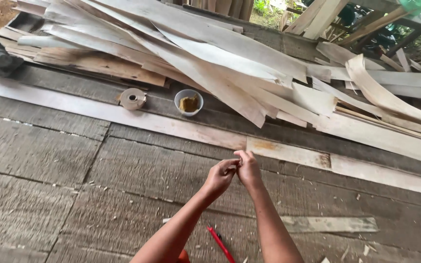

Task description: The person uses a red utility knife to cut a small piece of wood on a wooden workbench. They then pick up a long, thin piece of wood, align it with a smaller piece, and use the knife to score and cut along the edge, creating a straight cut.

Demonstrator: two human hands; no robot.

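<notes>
At lower centre, left hand (pixel 219 176) and right hand (pixel 247 168) meet fingertip to fingertip, pinching something too small to tell, below pale, curling veneer strips (pixel 230 63).

Whatever the pinched fingers (pixel 236 161) hold is too small to tell; red tool (pixel 220 244) partly cut off by bottom edge, forearms too.
</notes>
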